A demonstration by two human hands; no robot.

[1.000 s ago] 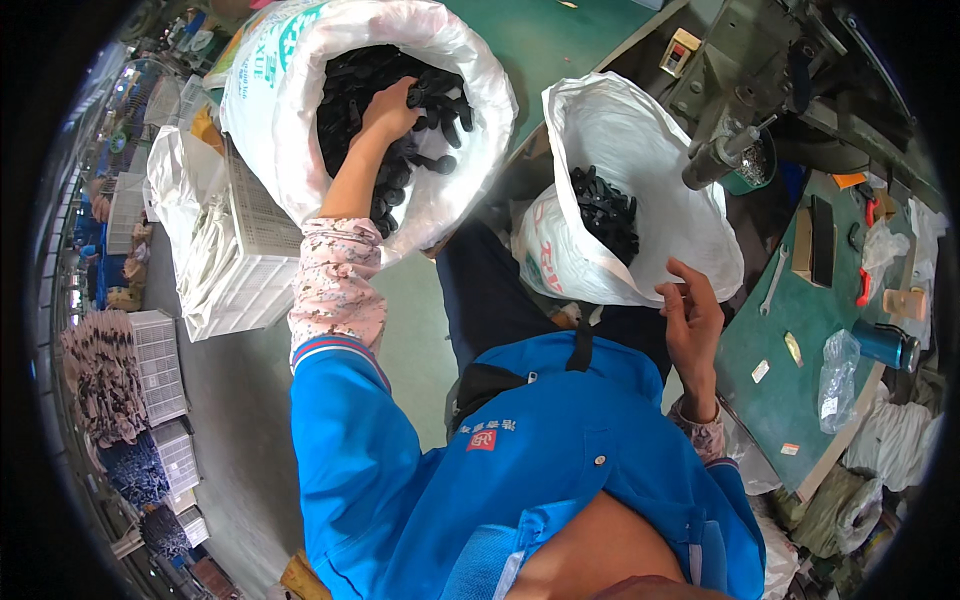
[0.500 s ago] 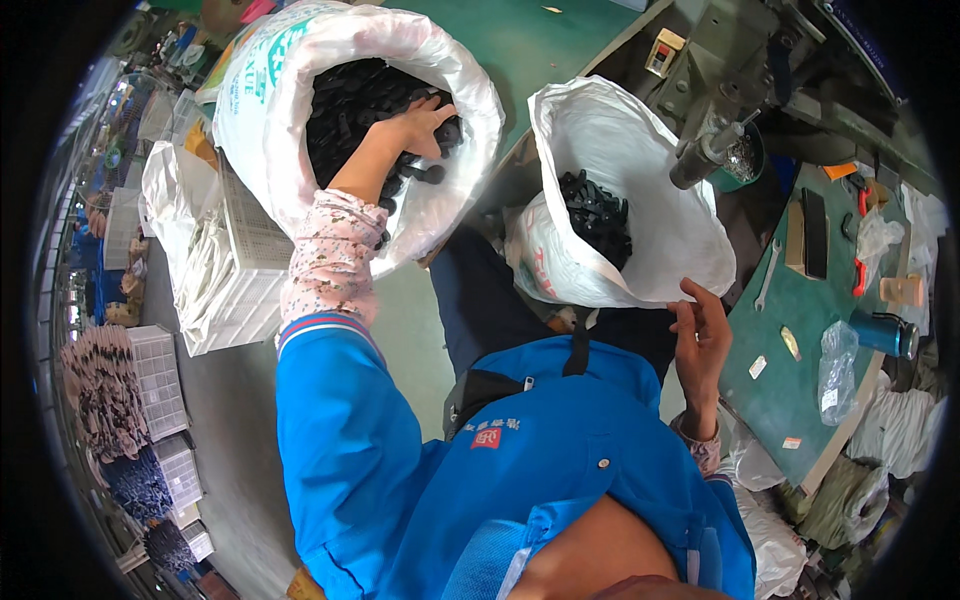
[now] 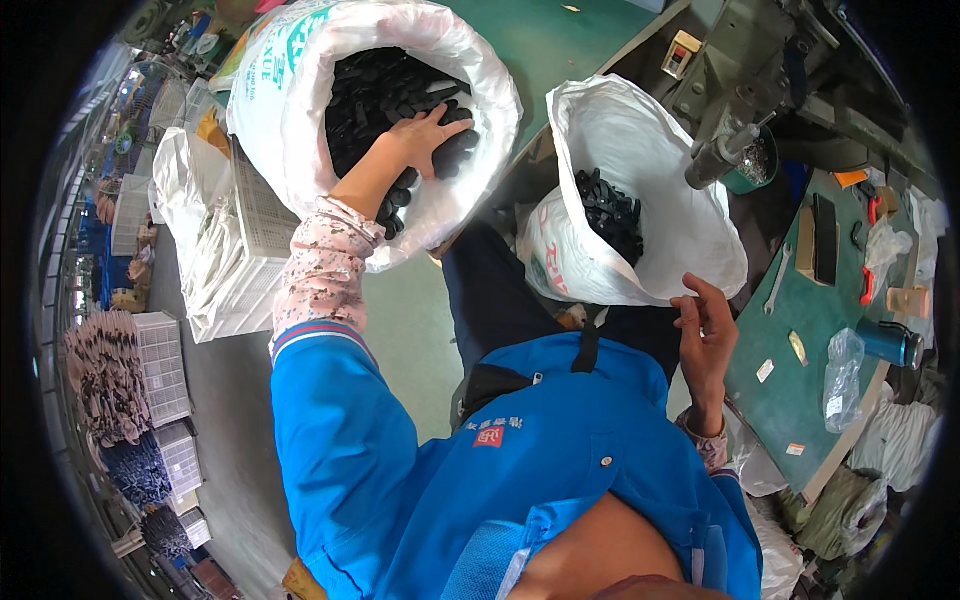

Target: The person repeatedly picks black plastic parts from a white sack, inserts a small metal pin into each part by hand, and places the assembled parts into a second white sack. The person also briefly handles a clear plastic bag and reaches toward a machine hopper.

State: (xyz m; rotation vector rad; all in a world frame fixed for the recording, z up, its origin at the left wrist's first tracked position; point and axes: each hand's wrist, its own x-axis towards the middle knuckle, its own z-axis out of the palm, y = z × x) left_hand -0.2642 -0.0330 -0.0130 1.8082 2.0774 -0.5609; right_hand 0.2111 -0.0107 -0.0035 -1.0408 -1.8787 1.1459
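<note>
Left grip (image 3: 425, 135) rests on black parts (image 3: 370, 90).

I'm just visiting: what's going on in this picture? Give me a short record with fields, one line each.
Left hand: reaching into the large white sack, palm down on black parts
Right hand: open, empty, beside the smaller white bag
Smaller bag contents: black pieces
Right side: green worktable with a machine
Left side: white crate
</note>
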